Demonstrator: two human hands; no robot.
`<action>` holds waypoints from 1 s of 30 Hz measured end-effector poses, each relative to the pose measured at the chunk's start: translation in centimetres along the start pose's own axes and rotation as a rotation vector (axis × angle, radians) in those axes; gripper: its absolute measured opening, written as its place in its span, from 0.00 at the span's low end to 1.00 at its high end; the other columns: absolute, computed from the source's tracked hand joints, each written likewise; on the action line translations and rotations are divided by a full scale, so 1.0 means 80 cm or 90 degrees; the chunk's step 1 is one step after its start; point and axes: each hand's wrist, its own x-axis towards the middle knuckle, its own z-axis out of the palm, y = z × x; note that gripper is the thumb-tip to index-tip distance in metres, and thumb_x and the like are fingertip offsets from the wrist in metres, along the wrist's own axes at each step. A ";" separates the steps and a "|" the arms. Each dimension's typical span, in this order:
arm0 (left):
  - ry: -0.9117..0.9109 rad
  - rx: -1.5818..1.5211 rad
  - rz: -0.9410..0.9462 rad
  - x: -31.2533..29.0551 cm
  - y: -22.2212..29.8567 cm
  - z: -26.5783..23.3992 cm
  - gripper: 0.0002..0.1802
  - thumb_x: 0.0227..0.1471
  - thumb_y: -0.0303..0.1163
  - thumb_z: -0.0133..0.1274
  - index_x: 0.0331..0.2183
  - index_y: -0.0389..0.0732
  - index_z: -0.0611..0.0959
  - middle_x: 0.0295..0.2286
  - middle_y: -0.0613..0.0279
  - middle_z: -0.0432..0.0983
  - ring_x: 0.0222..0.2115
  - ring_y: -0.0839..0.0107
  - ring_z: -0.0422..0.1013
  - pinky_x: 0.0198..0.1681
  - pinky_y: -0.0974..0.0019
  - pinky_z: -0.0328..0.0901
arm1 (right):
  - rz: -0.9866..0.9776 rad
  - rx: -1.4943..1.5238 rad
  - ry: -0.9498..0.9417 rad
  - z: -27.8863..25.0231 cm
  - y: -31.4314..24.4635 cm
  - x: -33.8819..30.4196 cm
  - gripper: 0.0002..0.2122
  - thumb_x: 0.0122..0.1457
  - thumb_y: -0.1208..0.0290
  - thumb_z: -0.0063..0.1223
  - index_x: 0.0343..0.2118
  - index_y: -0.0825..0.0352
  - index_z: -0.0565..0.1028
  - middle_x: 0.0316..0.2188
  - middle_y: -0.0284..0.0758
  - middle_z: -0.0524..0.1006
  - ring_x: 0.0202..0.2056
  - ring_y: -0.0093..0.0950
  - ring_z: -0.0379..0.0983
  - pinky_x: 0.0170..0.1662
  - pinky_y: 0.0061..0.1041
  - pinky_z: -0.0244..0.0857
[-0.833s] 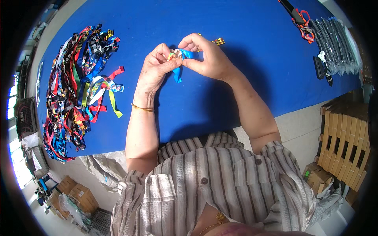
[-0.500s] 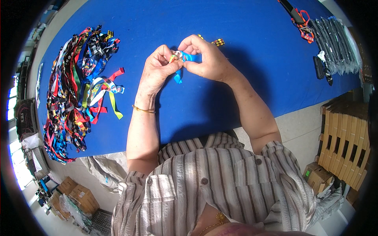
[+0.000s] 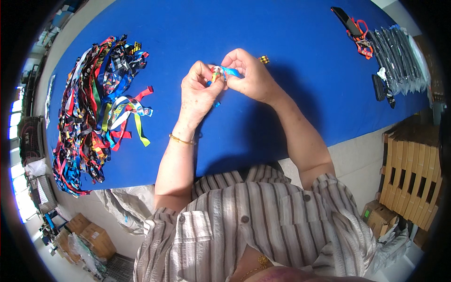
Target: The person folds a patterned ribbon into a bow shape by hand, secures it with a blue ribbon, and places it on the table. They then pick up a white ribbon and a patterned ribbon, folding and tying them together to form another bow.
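Over the blue cloth-covered table (image 3: 188,28), both my hands hold a short printed ribbon (image 3: 230,72), mostly blue with a colourful patch. My left hand (image 3: 199,89) pinches its patterned end between thumb and fingers. With thumb and curled fingers, my right hand (image 3: 251,77) grips the blue part, close to the left fingertips. A small blue tail of the ribbon hangs below the left hand. Just past the right hand lies a yellow-and-black checked piece (image 3: 264,59), partly hidden by it.
A long heap of multicoloured ribbons (image 3: 91,117) covers the table's left side, with loose ends toward me. At the far right lie plastic-wrapped black items (image 3: 399,58), orange-handled scissors (image 3: 361,35) and a black strap piece (image 3: 378,88). Cardboard boxes (image 3: 96,239) stand on the floor.
Both hands have shifted slightly nearer and to the right in the picture, still holding the ribbon. Its blue end is now more covered by the fingers.
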 end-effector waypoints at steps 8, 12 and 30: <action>0.104 0.152 0.090 -0.014 0.000 0.012 0.14 0.50 0.17 0.56 0.25 0.41 0.68 0.32 0.63 0.75 0.34 0.79 0.69 0.40 0.74 0.66 | -0.034 0.011 0.010 0.010 0.013 -0.002 0.11 0.53 0.85 0.53 0.40 0.72 0.67 0.32 0.33 0.73 0.34 0.19 0.72 0.38 0.20 0.69; 0.102 0.110 0.081 -0.009 -0.008 0.000 0.14 0.51 0.16 0.56 0.25 0.41 0.68 0.32 0.64 0.75 0.34 0.80 0.68 0.41 0.74 0.65 | -0.012 0.102 0.025 0.022 0.009 -0.005 0.12 0.53 0.88 0.50 0.41 0.72 0.66 0.35 0.34 0.72 0.38 0.18 0.71 0.41 0.20 0.67; 0.157 0.118 0.101 -0.016 -0.009 0.013 0.13 0.51 0.17 0.56 0.25 0.39 0.68 0.32 0.61 0.76 0.35 0.77 0.70 0.41 0.72 0.66 | -0.001 0.098 0.021 0.023 0.008 -0.006 0.14 0.52 0.89 0.50 0.40 0.71 0.65 0.31 0.31 0.70 0.31 0.15 0.67 0.32 0.18 0.63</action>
